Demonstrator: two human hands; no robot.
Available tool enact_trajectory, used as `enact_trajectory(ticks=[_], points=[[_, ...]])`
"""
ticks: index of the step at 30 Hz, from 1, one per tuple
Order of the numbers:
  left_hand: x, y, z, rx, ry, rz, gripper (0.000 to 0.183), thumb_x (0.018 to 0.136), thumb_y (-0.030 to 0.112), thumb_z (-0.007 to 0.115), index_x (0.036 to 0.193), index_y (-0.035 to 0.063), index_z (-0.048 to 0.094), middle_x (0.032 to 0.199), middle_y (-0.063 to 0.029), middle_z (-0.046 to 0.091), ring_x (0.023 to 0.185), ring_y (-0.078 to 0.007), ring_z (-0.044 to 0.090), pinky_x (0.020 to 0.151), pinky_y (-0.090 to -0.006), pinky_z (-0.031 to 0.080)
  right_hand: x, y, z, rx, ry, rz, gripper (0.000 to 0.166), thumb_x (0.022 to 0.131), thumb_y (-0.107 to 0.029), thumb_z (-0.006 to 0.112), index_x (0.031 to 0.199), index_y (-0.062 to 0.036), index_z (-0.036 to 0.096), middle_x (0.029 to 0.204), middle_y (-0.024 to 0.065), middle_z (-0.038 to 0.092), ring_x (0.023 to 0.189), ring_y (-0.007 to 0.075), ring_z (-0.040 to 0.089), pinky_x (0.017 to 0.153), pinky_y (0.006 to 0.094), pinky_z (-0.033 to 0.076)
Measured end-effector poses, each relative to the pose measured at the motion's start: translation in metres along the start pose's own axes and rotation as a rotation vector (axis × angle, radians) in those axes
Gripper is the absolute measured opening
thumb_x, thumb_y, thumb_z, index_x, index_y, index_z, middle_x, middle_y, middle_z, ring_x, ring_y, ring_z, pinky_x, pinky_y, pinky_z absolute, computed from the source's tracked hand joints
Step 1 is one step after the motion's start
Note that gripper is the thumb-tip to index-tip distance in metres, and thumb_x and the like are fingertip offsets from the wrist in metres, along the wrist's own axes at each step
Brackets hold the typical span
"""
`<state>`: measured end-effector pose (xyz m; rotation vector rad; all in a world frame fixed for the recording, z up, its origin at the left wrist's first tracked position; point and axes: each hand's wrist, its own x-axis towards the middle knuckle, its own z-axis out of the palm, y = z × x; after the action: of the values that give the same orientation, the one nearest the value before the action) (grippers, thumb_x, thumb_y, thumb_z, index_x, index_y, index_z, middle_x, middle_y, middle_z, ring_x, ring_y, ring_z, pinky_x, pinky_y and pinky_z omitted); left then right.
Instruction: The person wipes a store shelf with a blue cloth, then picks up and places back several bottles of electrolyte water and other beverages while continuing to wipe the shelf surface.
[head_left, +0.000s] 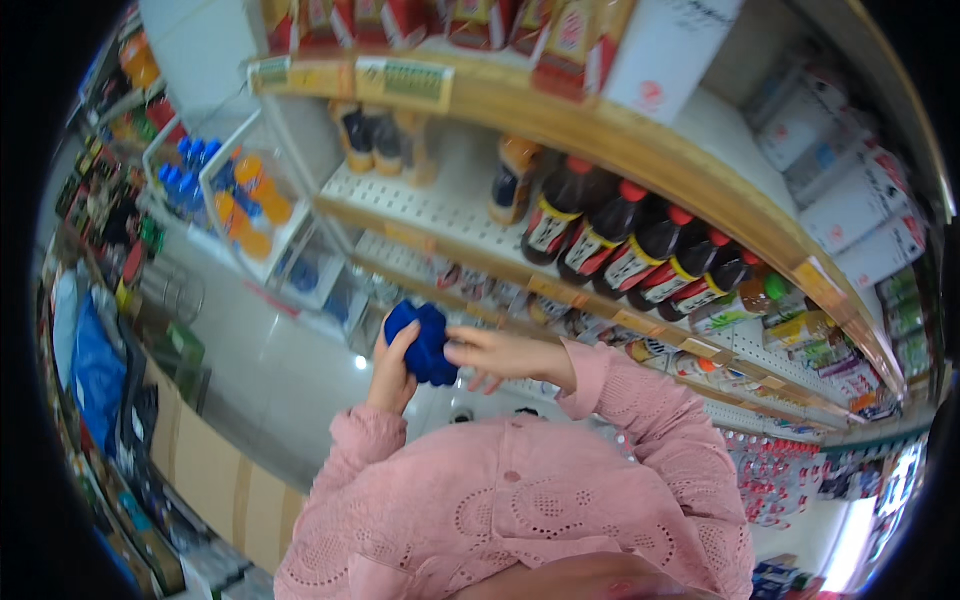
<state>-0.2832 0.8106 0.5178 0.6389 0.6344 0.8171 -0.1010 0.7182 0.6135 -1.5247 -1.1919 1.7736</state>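
My left hand (396, 360) grips a bunched blue cloth (424, 341), its thumb lying across the front of it. From the other side, my right hand (499, 354) reaches to the cloth with its fingers extended and apart; the fingertips are at the cloth's right edge, and whether they pinch it cannot be told. Both hands are in front of my pink-sleeved body, near the lower shelves. Dark bottles with red caps (611, 240) stand in a row on the shelf beyond my right hand.
A yellow-edged upper shelf (487, 94) with boxed goods curves overhead. Orange bottles (251, 202) lie in a white-framed bin at left. A long cardboard surface (217, 465) is at lower left, near blue packages (97, 360). The floor (255, 360) is glossy tile.
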Motion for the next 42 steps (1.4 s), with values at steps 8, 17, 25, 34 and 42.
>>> enact_trajectory(ticks=[8, 17, 25, 34, 42], points=[[0.007, 0.002, -0.052, -0.031, 0.162, 0.010, 0.040, 0.085, 0.020, 0.069, 0.121, 0.0045, 0.058, 0.101, -0.0104, 0.067, 0.087, -0.0243, 0.067, 0.077, -0.0390, 0.057, -0.159, -0.140, -0.072, -0.410, 1.116, -0.994, 0.025, 0.085, -0.008, 0.074, 0.106, -0.0076, 0.060, 0.087, -0.0016, 0.058, 0.071, 0.0078, 0.056, 0.063, 0.0225, 0.047], [0.000, -0.011, -0.058, -0.026, 0.156, -0.089, 0.038, 0.084, 0.021, 0.071, 0.116, 0.0037, 0.061, 0.101, -0.0099, 0.068, 0.088, -0.0239, 0.067, 0.077, -0.0389, 0.057, -0.145, -0.202, -0.156, -0.491, 1.312, -0.893, 0.082, 0.067, -0.039, 0.090, 0.124, 0.0062, 0.052, 0.116, 0.0164, 0.065, 0.105, 0.0239, 0.066, 0.090, 0.0338, 0.053], [-0.004, -0.018, -0.078, 0.034, 0.174, -0.088, 0.040, 0.084, 0.033, 0.071, 0.114, 0.0073, 0.063, 0.097, -0.0071, 0.067, 0.087, -0.0238, 0.064, 0.076, -0.0405, 0.055, -0.182, -0.193, -0.172, -0.305, 1.373, -0.780, 0.046, 0.081, -0.033, 0.080, 0.113, -0.0024, 0.065, 0.101, 0.0119, 0.073, 0.087, 0.0214, 0.071, 0.077, 0.0371, 0.057], [-0.005, -0.016, -0.068, 0.078, 0.169, -0.085, 0.037, 0.085, 0.031, 0.071, 0.112, 0.0073, 0.063, 0.096, -0.0061, 0.067, 0.085, -0.0223, 0.065, 0.075, -0.0386, 0.055, -0.261, -0.173, -0.226, -0.785, 1.749, -0.358, 0.076, 0.064, -0.029, 0.087, 0.125, 0.0032, 0.055, 0.108, 0.0168, 0.070, 0.099, 0.0250, 0.069, 0.086, 0.0354, 0.055], [0.005, -0.023, -0.063, 0.109, 0.126, -0.118, 0.036, 0.084, 0.030, 0.072, 0.110, 0.0065, 0.062, 0.094, -0.0074, 0.067, 0.083, -0.0236, 0.065, 0.074, -0.0400, 0.056, -0.276, -0.151, -0.239, -1.125, 2.069, -0.252, 0.102, 0.064, -0.036, 0.085, 0.137, 0.0101, 0.031, 0.124, 0.0361, 0.054, 0.110, 0.0432, 0.063, 0.092, 0.0407, 0.053]])
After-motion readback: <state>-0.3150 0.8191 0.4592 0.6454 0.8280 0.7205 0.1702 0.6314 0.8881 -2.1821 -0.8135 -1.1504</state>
